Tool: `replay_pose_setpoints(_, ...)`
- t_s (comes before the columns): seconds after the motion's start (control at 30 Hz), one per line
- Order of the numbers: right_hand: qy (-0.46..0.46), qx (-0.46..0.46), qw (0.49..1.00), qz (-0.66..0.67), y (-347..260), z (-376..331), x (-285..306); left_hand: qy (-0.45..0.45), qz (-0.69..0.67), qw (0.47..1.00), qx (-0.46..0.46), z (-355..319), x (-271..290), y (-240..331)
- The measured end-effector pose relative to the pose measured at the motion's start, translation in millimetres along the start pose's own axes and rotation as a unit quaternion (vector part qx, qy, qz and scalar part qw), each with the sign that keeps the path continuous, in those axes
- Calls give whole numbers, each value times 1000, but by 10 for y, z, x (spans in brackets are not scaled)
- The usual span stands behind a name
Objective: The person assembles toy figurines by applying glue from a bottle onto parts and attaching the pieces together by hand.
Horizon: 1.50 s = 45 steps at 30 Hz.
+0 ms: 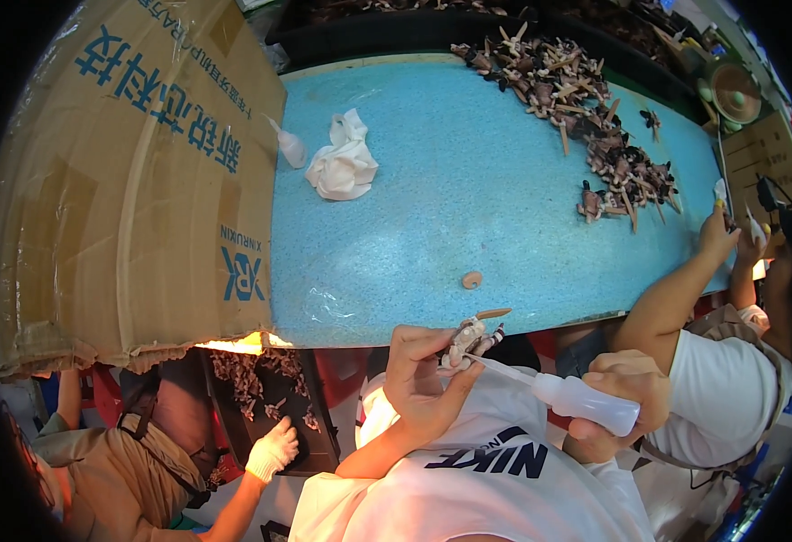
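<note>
Near the table's front edge, my left hand (421, 379) pinches a small pale figurine (461, 345) between thumb and fingers. A flat tan piece and a dark-tipped part stick out from the figurine. My right hand (638, 387) is wrapped round a translucent white squeeze bottle (586, 402), tilted with its long thin nozzle pointing left. The nozzle's tip meets the figurine beside my left thumb; whether any liquid comes out is too small to see. Just beyond my hands, a small round tan piece (472, 280) lies on the blue tabletop (414, 244).
A tall cardboard box (134, 199) borders the table on the left. Near it lie crumpled tissue (342, 161) and another small bottle (291, 144). Brown figurines (586, 117) are heaped at the far right. Co-workers sit on both sides, one with a gloved hand (274, 449) by a black tray (316, 411).
</note>
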State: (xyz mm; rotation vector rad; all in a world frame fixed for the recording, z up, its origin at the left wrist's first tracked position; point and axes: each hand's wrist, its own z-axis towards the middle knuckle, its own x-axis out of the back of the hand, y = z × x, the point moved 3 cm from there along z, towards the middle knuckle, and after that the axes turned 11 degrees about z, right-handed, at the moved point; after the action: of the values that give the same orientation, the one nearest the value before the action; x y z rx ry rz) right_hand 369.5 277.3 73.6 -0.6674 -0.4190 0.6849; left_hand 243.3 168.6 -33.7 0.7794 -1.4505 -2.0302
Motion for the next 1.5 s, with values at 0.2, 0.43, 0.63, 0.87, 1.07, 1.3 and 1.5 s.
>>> replay_pose_setpoints(0.2, -2, -7, 1000, -16, -6, 16, -13, 2, 4, 1000, -3, 5, -3, 23)
replay_pose_setpoints(0.43, -28, -4, 1000, -5, 10, 18, 10, 3, -4, 1000, -4, 12, -8, 2)
replay_pose_setpoints(0.63, -10, 9, 1000, -11, 4, 30, -6, -1, 7, 1000, -1, -3, 0, 1)
replay_pose_setpoints(0.87, -13, -1, 1000, 2, 8, 3, 35, -2, -7, 1000, 8, 1, -3, -13)
replay_pose_setpoints(1.07, -14, 4, 1000, -3, 21, 11, 45, 3, -19, 1000, 13, 8, -18, -11)
replay_pose_setpoints(1.3, 39, -9, 999, -30, 24, -19, 17, -4, -12, 1000, 7, 12, -5, -29)
replay_pose_setpoints(1.5, 72, -24, 996, -53, 52, -96, 45, 4, -20, 1000, 10, 33, -24, 13)
